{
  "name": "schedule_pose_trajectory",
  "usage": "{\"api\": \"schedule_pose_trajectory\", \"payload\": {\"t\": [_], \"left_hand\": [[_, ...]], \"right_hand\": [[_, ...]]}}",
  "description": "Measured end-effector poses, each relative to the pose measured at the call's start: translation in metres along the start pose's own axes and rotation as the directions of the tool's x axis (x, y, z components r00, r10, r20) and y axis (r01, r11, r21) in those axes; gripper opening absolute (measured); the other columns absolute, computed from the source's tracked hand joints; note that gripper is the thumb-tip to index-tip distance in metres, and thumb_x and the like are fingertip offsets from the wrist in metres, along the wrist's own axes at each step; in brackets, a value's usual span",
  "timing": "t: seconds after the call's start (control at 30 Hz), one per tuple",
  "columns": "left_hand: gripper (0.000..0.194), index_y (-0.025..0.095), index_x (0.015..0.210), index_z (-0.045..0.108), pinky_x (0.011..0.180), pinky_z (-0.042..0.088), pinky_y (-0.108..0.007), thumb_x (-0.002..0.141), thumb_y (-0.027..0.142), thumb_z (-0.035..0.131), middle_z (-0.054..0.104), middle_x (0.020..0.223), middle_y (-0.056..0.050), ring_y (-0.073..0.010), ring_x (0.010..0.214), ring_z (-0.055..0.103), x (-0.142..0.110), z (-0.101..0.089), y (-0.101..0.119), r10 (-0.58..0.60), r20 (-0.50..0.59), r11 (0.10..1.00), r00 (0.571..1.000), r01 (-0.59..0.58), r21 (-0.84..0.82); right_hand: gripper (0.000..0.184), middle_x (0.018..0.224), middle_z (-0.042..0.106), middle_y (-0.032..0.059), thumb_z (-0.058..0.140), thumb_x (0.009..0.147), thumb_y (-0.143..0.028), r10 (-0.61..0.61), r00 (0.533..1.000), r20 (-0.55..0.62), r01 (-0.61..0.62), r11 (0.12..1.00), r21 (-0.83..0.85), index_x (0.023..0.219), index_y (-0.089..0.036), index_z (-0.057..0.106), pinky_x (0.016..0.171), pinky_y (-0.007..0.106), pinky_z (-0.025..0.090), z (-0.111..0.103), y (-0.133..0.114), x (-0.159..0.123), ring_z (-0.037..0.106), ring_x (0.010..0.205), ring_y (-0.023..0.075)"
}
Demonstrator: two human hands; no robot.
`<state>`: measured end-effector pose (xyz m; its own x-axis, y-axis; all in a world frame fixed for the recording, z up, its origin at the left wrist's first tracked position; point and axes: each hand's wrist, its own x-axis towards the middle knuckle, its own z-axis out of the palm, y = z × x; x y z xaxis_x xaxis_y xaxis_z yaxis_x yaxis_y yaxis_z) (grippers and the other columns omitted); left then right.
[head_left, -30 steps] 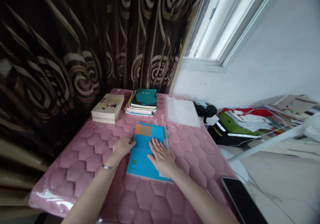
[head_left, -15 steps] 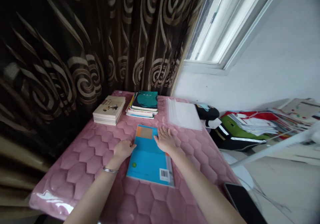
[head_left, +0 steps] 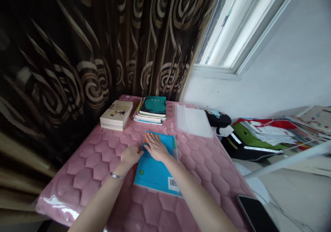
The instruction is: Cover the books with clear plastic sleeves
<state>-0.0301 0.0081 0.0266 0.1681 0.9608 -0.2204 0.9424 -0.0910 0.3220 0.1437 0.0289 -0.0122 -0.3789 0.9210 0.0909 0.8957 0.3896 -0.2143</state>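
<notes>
A blue book (head_left: 155, 171) with an orange patch near its top and a barcode at the lower right lies flat before me. A strip of clear plastic film (head_left: 176, 152) shows along its right edge. At the book's left edge, my left hand (head_left: 130, 155) is closed, fingers curled and thumb against the edge; a silver bangle circles that wrist. My right hand (head_left: 155, 147) lies flat on the upper part of the cover, fingers stretched toward its top left corner, partly hiding the orange patch.
Pink quilted table (head_left: 100, 163) under clear plastic. Behind the book stand a stack of cream books (head_left: 117, 113) and a stack topped by a teal book (head_left: 154, 105). Clear plastic sleeves (head_left: 193, 120) lie at the back right, a phone (head_left: 256, 211) at the right edge. Papers (head_left: 269, 132) lie beyond.
My right hand has slid left across the cover, from the book's right side to its upper left. My left hand stays at the left edge. The view has shifted slightly.
</notes>
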Motion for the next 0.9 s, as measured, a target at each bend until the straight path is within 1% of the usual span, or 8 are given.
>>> {"api": "schedule_pose_trajectory", "payload": {"t": [0.13,0.2,0.33,0.47,0.57,0.63,0.8,0.9], "left_hand": [[0.038,0.017,0.086,0.069,0.077,0.048,-0.032,0.090,0.047,0.045,0.073,0.088,-0.011,-0.0251,0.096,0.067,-0.001,-0.001,-0.001,0.000,0.008,1.000,1.000,0.000,-0.007],[0.038,0.017,0.086,0.068,0.077,0.048,-0.031,0.089,0.047,0.045,0.073,0.088,-0.011,-0.0249,0.095,0.067,0.000,-0.001,-0.001,-0.004,0.017,1.000,1.000,0.005,-0.012],[0.037,0.017,0.088,0.068,0.077,0.048,-0.032,0.088,0.047,0.047,0.072,0.096,-0.012,-0.0258,0.097,0.066,0.002,0.001,0.000,-0.018,0.017,1.000,1.000,0.018,-0.010],[0.036,0.017,0.090,0.069,0.078,0.048,-0.030,0.090,0.045,0.046,0.072,0.096,-0.012,-0.0242,0.096,0.067,0.002,0.002,0.000,-0.016,0.002,1.000,1.000,0.016,0.013],[0.038,0.017,0.090,0.069,0.076,0.048,-0.029,0.091,0.046,0.045,0.073,0.091,-0.011,-0.0229,0.093,0.068,0.000,0.002,0.000,-0.001,-0.012,0.999,1.000,0.001,0.036],[0.038,0.016,0.091,0.069,0.077,0.048,-0.028,0.091,0.046,0.046,0.073,0.094,-0.012,-0.0231,0.095,0.067,-0.003,0.002,0.002,0.006,-0.032,0.999,0.999,-0.004,0.052],[0.038,0.008,0.103,0.066,0.082,0.049,-0.034,0.096,0.034,0.038,0.069,0.104,-0.019,-0.0283,0.099,0.066,-0.019,0.008,0.013,-0.020,-0.109,0.996,0.994,0.029,0.087],[0.036,0.002,0.110,0.061,0.083,0.049,-0.038,0.095,0.024,0.037,0.065,0.109,-0.025,-0.0321,0.101,0.064,-0.035,0.017,0.021,-0.020,-0.148,0.993,0.989,0.037,0.110]], "right_hand": [[0.072,0.157,0.014,0.0150,0.015,0.098,-0.053,0.214,0.977,0.026,-0.212,0.976,-0.057,0.149,-0.003,0.024,0.119,0.042,0.010,-0.015,0.041,-0.033,0.010,0.146,0.0235],[0.072,0.157,0.014,0.0169,0.016,0.099,-0.052,0.286,0.958,0.023,-0.283,0.954,-0.100,0.149,0.000,0.023,0.119,0.044,0.008,-0.019,0.044,-0.044,0.009,0.146,0.0259],[0.077,0.155,0.013,0.0212,0.022,0.097,-0.056,0.334,0.942,0.039,-0.329,0.940,-0.092,0.147,0.002,0.025,0.118,0.049,0.011,-0.014,-0.002,-0.055,0.010,0.145,0.0316],[0.078,0.154,0.018,0.0204,0.025,0.096,-0.059,0.103,0.994,-0.029,-0.103,0.995,0.006,0.147,0.000,0.030,0.118,0.048,0.015,0.005,-0.071,-0.074,0.010,0.145,0.0308],[0.077,0.155,0.017,0.0163,0.025,0.095,-0.061,-0.004,0.998,-0.059,0.007,0.999,0.045,0.148,-0.005,0.030,0.119,0.046,0.016,0.012,-0.087,-0.093,0.010,0.145,0.0280],[0.076,0.155,0.016,0.0159,0.023,0.095,-0.060,0.029,0.999,-0.037,-0.028,0.999,0.047,0.148,-0.006,0.030,0.119,0.046,0.017,0.010,-0.077,-0.106,0.011,0.145,0.0279],[0.077,0.156,0.010,0.0163,0.019,0.096,-0.059,0.322,0.947,-0.009,-0.322,0.947,-0.006,0.149,-0.004,0.024,0.118,0.049,0.017,0.001,-0.029,-0.133,0.011,0.145,0.0293],[0.075,0.156,0.007,0.0144,0.019,0.096,-0.058,0.365,0.931,-0.030,-0.365,0.931,-0.006,0.149,-0.005,0.024,0.118,0.048,0.018,0.001,-0.020,-0.140,0.009,0.145,0.0284]]}}
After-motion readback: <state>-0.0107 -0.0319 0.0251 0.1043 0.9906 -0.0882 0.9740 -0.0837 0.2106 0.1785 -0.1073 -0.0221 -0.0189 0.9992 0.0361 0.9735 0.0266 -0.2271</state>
